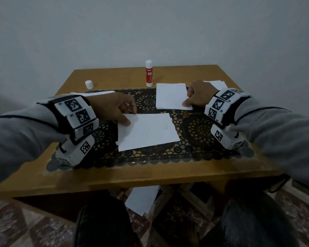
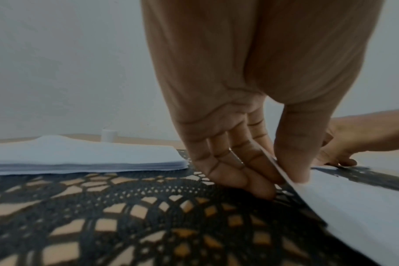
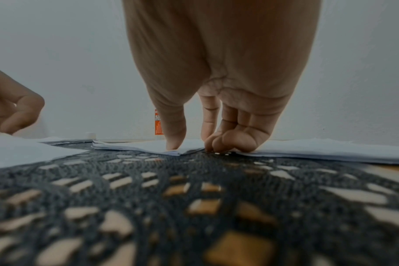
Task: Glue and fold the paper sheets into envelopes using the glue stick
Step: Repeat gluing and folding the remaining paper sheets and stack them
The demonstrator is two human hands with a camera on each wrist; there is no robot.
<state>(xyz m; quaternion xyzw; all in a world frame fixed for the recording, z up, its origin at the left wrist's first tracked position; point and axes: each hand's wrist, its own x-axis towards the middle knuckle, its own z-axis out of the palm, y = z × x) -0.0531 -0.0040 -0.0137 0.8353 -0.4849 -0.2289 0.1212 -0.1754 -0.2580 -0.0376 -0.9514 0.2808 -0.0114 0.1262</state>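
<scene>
Fingertips hide under the sheet (image 1: 146, 131) overhead; the left hand (image 2: 251, 153) pinches its edge. Right hand (image 3: 216, 140) thumb presses the paper stack (image 3: 137, 146), fingers curled.

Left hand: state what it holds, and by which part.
The left hand pinches the white sheet at its far left corner, thumb on top and fingers beneath.

A white rectangular paper sheet (image 1: 146, 131) lies slightly askew in the middle of the black lace table mat (image 1: 200, 129), its left edge lifted. A white paper stack (image 1: 170, 96) rests on the mat's far edge. Just beyond that edge stands an upright red-and-white glue stick (image 1: 149, 73), uncapped, with its white cap (image 1: 89, 84) off the mat's far left corner.
</scene>
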